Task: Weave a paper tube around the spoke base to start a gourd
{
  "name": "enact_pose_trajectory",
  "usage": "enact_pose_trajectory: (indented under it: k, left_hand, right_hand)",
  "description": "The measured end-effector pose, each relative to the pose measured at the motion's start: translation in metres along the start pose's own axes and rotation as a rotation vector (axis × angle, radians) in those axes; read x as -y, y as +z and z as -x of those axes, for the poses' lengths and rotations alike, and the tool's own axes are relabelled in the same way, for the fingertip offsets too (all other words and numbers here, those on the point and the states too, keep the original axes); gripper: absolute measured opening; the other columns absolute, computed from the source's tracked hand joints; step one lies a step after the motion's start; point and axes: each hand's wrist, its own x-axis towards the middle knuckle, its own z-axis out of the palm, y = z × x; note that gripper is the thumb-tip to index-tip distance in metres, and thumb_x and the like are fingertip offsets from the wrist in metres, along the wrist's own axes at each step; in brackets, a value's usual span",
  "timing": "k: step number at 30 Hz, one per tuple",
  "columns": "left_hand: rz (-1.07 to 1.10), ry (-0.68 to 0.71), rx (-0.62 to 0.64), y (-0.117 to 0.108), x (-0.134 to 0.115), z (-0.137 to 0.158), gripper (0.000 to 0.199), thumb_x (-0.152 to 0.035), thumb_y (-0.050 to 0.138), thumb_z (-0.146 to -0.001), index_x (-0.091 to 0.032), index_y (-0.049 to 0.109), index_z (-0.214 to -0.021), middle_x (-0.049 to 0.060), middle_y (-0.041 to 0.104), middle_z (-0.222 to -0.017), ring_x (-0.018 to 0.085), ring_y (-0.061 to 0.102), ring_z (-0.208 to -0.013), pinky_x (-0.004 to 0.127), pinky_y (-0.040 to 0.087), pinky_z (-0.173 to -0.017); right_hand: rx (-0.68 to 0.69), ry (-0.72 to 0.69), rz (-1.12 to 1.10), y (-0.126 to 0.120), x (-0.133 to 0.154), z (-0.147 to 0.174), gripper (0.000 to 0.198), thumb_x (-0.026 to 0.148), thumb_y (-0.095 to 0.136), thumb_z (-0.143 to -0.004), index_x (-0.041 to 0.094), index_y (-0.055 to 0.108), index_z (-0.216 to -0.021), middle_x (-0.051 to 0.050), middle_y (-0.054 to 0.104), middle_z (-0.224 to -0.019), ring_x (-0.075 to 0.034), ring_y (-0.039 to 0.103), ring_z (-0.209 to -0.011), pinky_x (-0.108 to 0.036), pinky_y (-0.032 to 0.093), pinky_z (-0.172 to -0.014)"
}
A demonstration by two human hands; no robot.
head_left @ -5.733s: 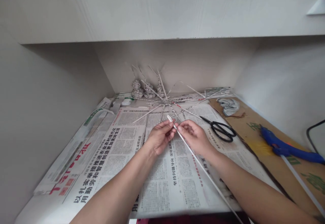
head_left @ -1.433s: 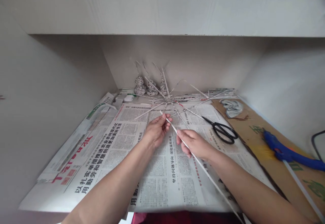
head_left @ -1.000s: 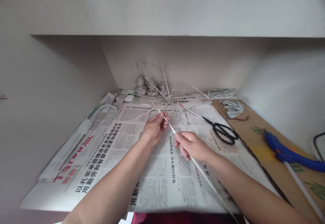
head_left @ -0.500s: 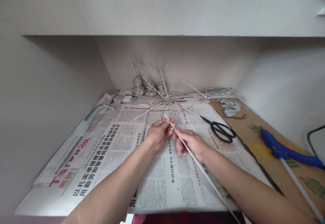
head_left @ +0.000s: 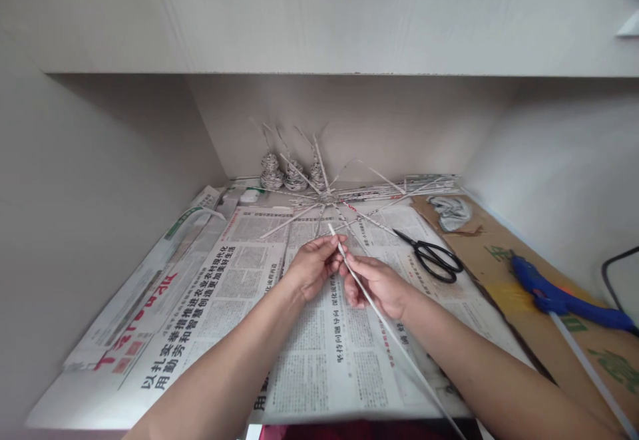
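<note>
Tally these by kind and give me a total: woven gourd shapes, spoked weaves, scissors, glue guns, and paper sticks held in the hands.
Woven gourd shapes: 3
Spoked weave: 1
Black scissors: 1 pair
Blue glue gun: 1
Held paper stick: 1
Total: 7

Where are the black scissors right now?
In the head view, the black scissors lie right of centre on the newspaper, between the right hand and the blue glue gun on the cardboard.
</note>
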Motion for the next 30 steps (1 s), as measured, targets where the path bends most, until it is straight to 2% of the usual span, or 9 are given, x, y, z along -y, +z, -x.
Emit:
enact_pose_trajectory:
  k: [4,6,8,11,13,16,19,27,30]
  left_hand:
    - [0.007,0.012,-0.017,0.0011,-0.0007,0.0001,0.020,-0.020,0.063,-0.076,-0.008,0.063,-0.092,0.006,0.062,-0.075,0.005,0.053,-0.049,0.016,0.046,-0.048]
    - [0.032,0.002,-0.022,0.0014,-0.0010,-0.0001,0.020,-0.015,0.065,-0.074,-0.006,0.063,-0.092,0.007,0.063,-0.078,0.004,0.055,-0.054,0.014,0.047,-0.051]
    - [0.057,-0.014,-0.015,0.0017,-0.0016,0.0001,0.021,-0.012,0.066,-0.072,-0.006,0.064,-0.093,0.007,0.063,-0.077,0.005,0.056,-0.057,0.012,0.048,-0.053]
    - [0.076,-0.020,-0.006,0.0025,-0.0029,0.0007,0.023,-0.011,0.067,-0.071,-0.006,0.064,-0.093,0.006,0.063,-0.076,0.005,0.057,-0.058,0.012,0.048,-0.054]
    - [0.073,-0.014,-0.011,0.0028,-0.0031,0.0009,0.023,-0.012,0.068,-0.070,-0.006,0.064,-0.092,0.006,0.063,-0.074,0.005,0.056,-0.055,0.013,0.048,-0.052]
    - [0.060,-0.014,-0.029,0.0025,-0.0022,0.0006,0.023,-0.014,0.069,-0.069,-0.006,0.065,-0.091,0.006,0.063,-0.074,0.005,0.055,-0.051,0.013,0.047,-0.047]
    - [0.069,-0.020,-0.039,0.0018,-0.0013,0.0000,0.023,-0.014,0.070,-0.068,-0.006,0.065,-0.090,0.005,0.063,-0.073,0.003,0.054,-0.049,0.011,0.046,-0.045]
    - [0.098,-0.055,-0.041,0.0016,-0.0017,0.0005,0.026,-0.013,0.071,-0.068,-0.006,0.065,-0.092,0.005,0.062,-0.072,0.003,0.054,-0.051,0.009,0.045,-0.047]
    - [0.085,-0.051,-0.030,0.0015,-0.0012,0.0007,0.026,-0.014,0.071,-0.068,-0.006,0.065,-0.093,0.005,0.062,-0.073,0.003,0.054,-0.052,0.009,0.044,-0.046]
  right_hand:
    - [-0.132,-0.149,0.273,0.0011,-0.0006,-0.0005,0.038,0.055,0.048,-0.081,0.017,0.053,-0.078,0.003,0.054,-0.048,-0.008,0.048,-0.038,-0.017,0.028,-0.034]
    - [-0.104,-0.112,0.215,0.0010,0.0007,0.0002,0.038,0.054,0.046,-0.083,0.017,0.051,-0.076,0.004,0.051,-0.046,-0.008,0.045,-0.035,-0.017,0.025,-0.033]
    - [-0.004,-0.029,0.053,0.0003,0.0032,0.0016,0.036,0.053,0.044,-0.084,0.018,0.048,-0.075,0.005,0.047,-0.045,-0.008,0.044,-0.035,-0.017,0.025,-0.033]
    - [0.091,0.043,-0.081,-0.0004,0.0070,0.0034,0.035,0.053,0.044,-0.084,0.019,0.046,-0.076,0.006,0.044,-0.046,-0.009,0.045,-0.038,-0.018,0.028,-0.035]
    - [0.036,0.000,0.012,-0.0001,0.0073,0.0034,0.035,0.053,0.045,-0.084,0.019,0.048,-0.078,0.005,0.047,-0.047,-0.010,0.047,-0.039,-0.019,0.030,-0.035]
    - [-0.075,-0.122,0.280,0.0009,0.0039,0.0020,0.035,0.052,0.047,-0.083,0.018,0.050,-0.077,0.005,0.049,-0.047,-0.009,0.046,-0.038,-0.019,0.031,-0.036]
    - [-0.098,-0.172,0.393,0.0016,-0.0005,0.0010,0.037,0.053,0.043,-0.085,0.018,0.048,-0.075,0.006,0.047,-0.044,-0.008,0.043,-0.036,-0.019,0.032,-0.037]
    - [-0.002,-0.049,0.137,0.0028,0.0006,0.0027,0.037,0.054,0.039,-0.086,0.019,0.045,-0.074,0.006,0.043,-0.042,-0.009,0.041,-0.035,-0.018,0.027,-0.034]
    - [-0.055,-0.069,0.182,0.0024,0.0010,0.0019,0.037,0.053,0.042,-0.085,0.018,0.047,-0.074,0.005,0.045,-0.042,-0.009,0.043,-0.035,-0.018,0.028,-0.033]
